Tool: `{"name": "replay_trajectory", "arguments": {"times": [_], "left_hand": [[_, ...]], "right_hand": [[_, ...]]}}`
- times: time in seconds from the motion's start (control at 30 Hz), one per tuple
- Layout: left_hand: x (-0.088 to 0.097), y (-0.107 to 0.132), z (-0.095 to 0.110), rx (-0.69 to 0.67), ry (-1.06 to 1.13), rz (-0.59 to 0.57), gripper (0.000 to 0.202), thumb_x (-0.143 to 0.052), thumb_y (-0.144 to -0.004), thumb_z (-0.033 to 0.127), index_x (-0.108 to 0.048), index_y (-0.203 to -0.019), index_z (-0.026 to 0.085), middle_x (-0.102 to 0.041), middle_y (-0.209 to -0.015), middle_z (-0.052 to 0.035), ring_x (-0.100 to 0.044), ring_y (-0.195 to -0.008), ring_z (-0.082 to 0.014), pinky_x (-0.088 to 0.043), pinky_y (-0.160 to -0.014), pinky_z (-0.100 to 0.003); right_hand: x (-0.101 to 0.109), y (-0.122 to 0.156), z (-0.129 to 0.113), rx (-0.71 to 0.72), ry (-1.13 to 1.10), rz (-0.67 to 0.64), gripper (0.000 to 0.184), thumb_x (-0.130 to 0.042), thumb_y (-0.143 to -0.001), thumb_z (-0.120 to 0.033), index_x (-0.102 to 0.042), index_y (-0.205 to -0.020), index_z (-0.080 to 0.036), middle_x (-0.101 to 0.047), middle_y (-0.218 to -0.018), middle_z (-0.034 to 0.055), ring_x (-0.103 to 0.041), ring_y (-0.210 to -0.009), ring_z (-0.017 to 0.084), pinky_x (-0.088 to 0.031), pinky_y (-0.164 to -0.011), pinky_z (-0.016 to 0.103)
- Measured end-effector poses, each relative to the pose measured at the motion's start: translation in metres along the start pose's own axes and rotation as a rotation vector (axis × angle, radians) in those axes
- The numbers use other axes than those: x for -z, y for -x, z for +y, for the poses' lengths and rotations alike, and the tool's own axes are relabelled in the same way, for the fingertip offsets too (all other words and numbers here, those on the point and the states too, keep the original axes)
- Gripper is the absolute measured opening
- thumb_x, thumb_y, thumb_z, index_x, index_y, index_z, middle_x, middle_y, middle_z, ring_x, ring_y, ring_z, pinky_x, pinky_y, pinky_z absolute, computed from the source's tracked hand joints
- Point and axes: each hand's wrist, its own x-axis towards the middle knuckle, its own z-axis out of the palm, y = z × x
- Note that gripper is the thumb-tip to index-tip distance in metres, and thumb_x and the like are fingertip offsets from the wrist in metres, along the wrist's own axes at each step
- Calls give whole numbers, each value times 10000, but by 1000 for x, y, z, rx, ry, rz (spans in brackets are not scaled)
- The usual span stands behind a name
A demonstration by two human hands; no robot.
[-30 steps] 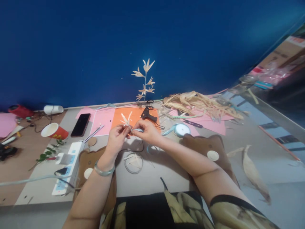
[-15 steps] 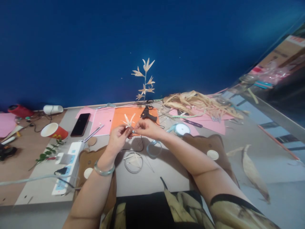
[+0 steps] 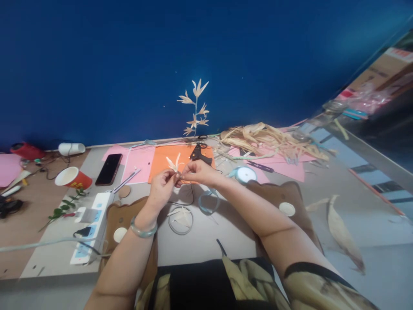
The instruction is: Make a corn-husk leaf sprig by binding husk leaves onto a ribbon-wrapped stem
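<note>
Beyond, blue wall (image 3: 112, 77); below, grey table (image 3: 193, 247); left hand (image 3: 161, 187) pinches a flower (image 3: 174, 165), turned slightly since; unclear what right hand (image 3: 202, 173) grips.

Flower (image 3: 174, 164) in left hand (image 3: 162, 186), phone (image 3: 109, 169) right of cup (image 3: 78, 179)

Your left hand (image 3: 164, 185) pinches a pale flower (image 3: 174, 163) near its base; your right hand (image 3: 201, 173) pinches just beside it, on something too small to tell. Beyond them, a black glue gun (image 3: 200, 155) lies on orange paper (image 3: 161, 156), and a ribbon spool (image 3: 246, 174) sits past your right forearm (image 3: 245, 209).
</note>
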Motion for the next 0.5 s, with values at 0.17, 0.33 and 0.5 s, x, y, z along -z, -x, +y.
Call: {"name": "replay_trajectory", "arguments": {"times": [0.17,0.33,0.5], "left_hand": [[1,0,-4,-3,-48,29,274,-697,-725,395,-630,-732,130,-656,-573,-26,-623,-530,-132,-497,-562,-236],[2,0,-4,-59,-38,73,277,-712,-717,395,-617,-716,135,-650,-561,-22,-612,-525,-126,-491,-558,-235],[0,1,-6,-97,37,93,278,-724,-704,395,-600,-695,147,-627,-552,-4,-588,-510,-116,-485,-547,-238]], "right_hand": [[-10,7,-7,128,141,138,134,-676,-686,-247,-649,-672,-116,-641,-640,14,-550,-595,105,-402,-581,213],[-19,13,-12,258,222,226,118,-637,-727,-213,-616,-644,-132,-646,-650,24,-562,-616,119,-405,-581,213],[-25,16,-9,296,313,281,127,-612,-762,-226,-606,-665,-144,-653,-670,19,-560,-617,117,-398,-596,219]]}}
